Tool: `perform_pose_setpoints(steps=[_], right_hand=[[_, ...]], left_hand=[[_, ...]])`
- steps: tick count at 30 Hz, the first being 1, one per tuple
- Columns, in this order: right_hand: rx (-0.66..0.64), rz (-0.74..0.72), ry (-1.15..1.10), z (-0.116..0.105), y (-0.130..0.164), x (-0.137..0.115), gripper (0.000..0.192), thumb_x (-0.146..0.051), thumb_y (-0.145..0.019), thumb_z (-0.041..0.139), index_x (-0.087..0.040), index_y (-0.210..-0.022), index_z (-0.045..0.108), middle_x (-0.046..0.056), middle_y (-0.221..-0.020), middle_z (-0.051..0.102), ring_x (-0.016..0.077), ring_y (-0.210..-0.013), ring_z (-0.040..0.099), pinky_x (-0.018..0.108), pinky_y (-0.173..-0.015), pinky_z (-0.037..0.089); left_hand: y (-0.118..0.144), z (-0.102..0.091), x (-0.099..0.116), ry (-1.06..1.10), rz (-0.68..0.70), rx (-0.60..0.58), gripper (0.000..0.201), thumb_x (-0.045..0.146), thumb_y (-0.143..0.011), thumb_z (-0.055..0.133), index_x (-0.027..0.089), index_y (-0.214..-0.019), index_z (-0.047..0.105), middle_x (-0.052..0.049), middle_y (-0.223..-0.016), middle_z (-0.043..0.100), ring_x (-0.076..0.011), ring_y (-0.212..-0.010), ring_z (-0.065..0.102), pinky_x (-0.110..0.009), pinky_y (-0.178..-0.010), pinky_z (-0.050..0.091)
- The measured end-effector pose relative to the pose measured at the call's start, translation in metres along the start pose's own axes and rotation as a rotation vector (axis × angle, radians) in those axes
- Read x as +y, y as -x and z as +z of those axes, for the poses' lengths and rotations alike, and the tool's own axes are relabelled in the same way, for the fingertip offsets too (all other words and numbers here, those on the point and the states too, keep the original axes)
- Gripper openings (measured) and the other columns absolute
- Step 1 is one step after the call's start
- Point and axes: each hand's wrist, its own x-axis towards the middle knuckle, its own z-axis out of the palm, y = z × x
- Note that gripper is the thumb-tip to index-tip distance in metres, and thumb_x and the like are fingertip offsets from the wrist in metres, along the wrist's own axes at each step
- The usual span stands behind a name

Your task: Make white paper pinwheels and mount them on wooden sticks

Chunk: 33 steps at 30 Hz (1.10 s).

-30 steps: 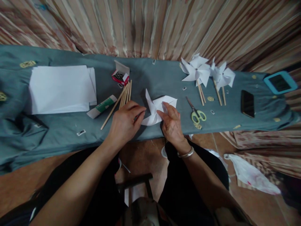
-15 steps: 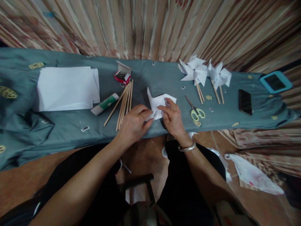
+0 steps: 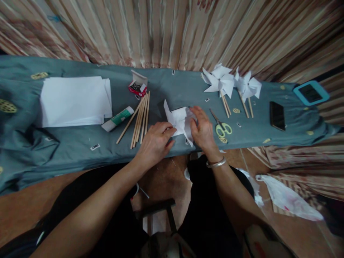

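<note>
Your left hand (image 3: 154, 143) and right hand (image 3: 203, 130) both pinch a partly folded sheet of thin white paper (image 3: 180, 120), its pointed flaps creased and lifted, lying near the desk's (image 3: 67, 143) front edge at about its middle; the fingers of each hand are closed on the paper's edges. Just left of it lie a bundle of slim round wooden sticks (image 3: 139, 116) and a glue stick (image 3: 118, 119). A small red cardboard box (image 3: 137, 86), flap open, holds dark metal clips. A flat white paper stack (image 3: 73, 101) sits towards the left end. Towards the right end are green-handled scissors (image 3: 221, 127), finished paper pinwheels (image 3: 231, 83) and a black phone (image 3: 277, 115). Grey-blue cloth covers the desk; striped satin curtains (image 3: 172, 32) hang behind.
</note>
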Motion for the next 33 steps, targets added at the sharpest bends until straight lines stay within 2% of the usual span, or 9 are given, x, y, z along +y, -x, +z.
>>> perform_pose_setpoints(steps=[2,6,9,14,18,22,29,33], right_hand=[[-0.008,0.027,0.042,-0.001,-0.005,0.007,0.046,-0.024,-0.094,0.04,-0.014,-0.138,0.05,0.016,-0.145,0.051,0.028,-0.138,0.043,0.053,-0.112,0.037],[-0.052,0.002,0.017,-0.001,-0.009,0.015,0.047,-0.029,-0.095,0.037,-0.01,-0.137,0.051,0.017,-0.138,0.059,0.0276,-0.13,0.053,0.051,-0.11,0.041],[-0.021,0.011,0.024,-0.005,-0.007,0.015,0.046,-0.032,-0.095,0.04,-0.009,-0.131,0.056,0.017,-0.13,0.065,0.0286,-0.121,0.061,0.05,-0.106,0.045],[0.037,0.106,0.006,-0.021,0.002,0.015,0.039,-0.033,-0.091,0.048,-0.015,-0.12,0.066,0.012,-0.11,0.075,0.027,-0.1,0.071,0.046,-0.094,0.053],[0.051,0.194,-0.049,-0.031,0.009,0.015,0.033,-0.031,-0.084,0.056,-0.017,-0.108,0.072,0.009,-0.091,0.078,0.0249,-0.083,0.073,0.04,-0.081,0.057],[0.045,0.255,-0.115,-0.038,0.018,0.016,0.028,-0.031,-0.081,0.059,-0.018,-0.1,0.075,0.006,-0.081,0.077,0.0232,-0.076,0.072,0.038,-0.076,0.057],[-0.057,0.358,-0.202,-0.049,0.046,0.018,0.033,-0.038,-0.081,0.061,-0.017,-0.102,0.074,0.006,-0.076,0.076,0.0217,-0.068,0.07,0.035,-0.067,0.054],[-0.167,0.338,-0.223,-0.06,0.058,0.017,0.033,-0.041,-0.088,0.056,-0.018,-0.103,0.072,0.005,-0.073,0.075,0.0203,-0.065,0.07,0.032,-0.064,0.052]], left_hand=[[0.0,0.0,-0.001,-0.019,0.001,-0.025,0.029,0.015,-0.086,0.059,0.011,-0.114,0.065,-0.015,-0.115,0.064,-0.0283,-0.104,0.059,-0.045,-0.086,0.051],[0.0,0.001,-0.005,-0.033,-0.009,-0.05,0.029,0.014,-0.088,0.055,0.013,-0.115,0.065,-0.013,-0.116,0.066,-0.0278,-0.105,0.059,-0.046,-0.088,0.05],[-0.002,0.001,-0.008,-0.049,-0.015,-0.036,0.028,0.015,-0.09,0.052,0.016,-0.113,0.067,-0.011,-0.114,0.067,-0.0265,-0.103,0.059,-0.046,-0.089,0.05],[-0.004,-0.002,-0.012,-0.083,-0.035,0.006,0.029,0.013,-0.089,0.05,0.018,-0.11,0.069,-0.01,-0.112,0.068,-0.0259,-0.101,0.059,-0.045,-0.088,0.049],[-0.007,-0.003,-0.012,-0.094,-0.043,-0.003,0.029,0.013,-0.088,0.05,0.019,-0.109,0.07,-0.009,-0.113,0.068,-0.0266,-0.103,0.058,-0.044,-0.089,0.049],[-0.011,-0.002,-0.011,-0.115,-0.052,-0.008,0.029,0.013,-0.088,0.05,0.019,-0.108,0.07,-0.008,-0.115,0.068,-0.0269,-0.105,0.058,-0.044,-0.091,0.048],[-0.019,0.002,-0.011,-0.126,-0.05,-0.017,0.034,0.009,-0.087,0.047,0.022,-0.109,0.069,-0.008,-0.119,0.066,-0.0269,-0.108,0.056,-0.045,-0.092,0.046],[-0.018,0.001,0.0,-0.152,0.008,0.008,0.031,0.013,-0.092,0.045,0.018,-0.115,0.065,-0.01,-0.124,0.063,-0.0271,-0.11,0.053,-0.044,-0.091,0.045]])
